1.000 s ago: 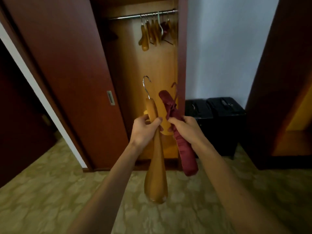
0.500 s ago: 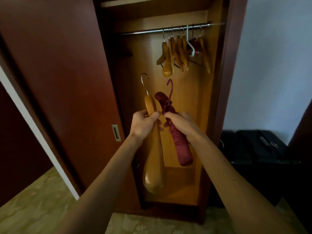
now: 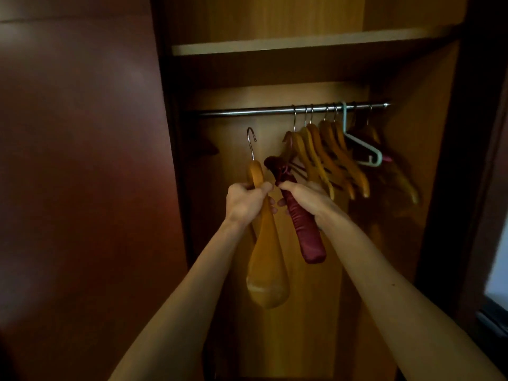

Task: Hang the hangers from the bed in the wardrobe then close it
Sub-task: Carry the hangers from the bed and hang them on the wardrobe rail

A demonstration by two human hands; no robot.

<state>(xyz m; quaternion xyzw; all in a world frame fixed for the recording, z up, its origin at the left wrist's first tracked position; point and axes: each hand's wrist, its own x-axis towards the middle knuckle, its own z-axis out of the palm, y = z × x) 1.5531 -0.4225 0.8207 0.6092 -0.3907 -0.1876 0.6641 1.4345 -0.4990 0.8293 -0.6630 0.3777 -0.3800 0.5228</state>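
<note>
My left hand (image 3: 248,200) grips a wooden hanger (image 3: 265,259), hook up, below the rail (image 3: 247,111). My right hand (image 3: 305,198) grips a burgundy padded hanger (image 3: 305,232) beside it. Neither's hung yet. Several wooden hangers (image 3: 330,158) & a pale plastic one (image 3: 362,149) already hang at the rail's right end. Left, I reckon: hook both, slide the wardrobe door (image 3: 77,174) shut.

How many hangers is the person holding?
2. The left hand holds a wooden hanger; the right hand holds a red padded hanger. Neither is on the rail yet.
</note>
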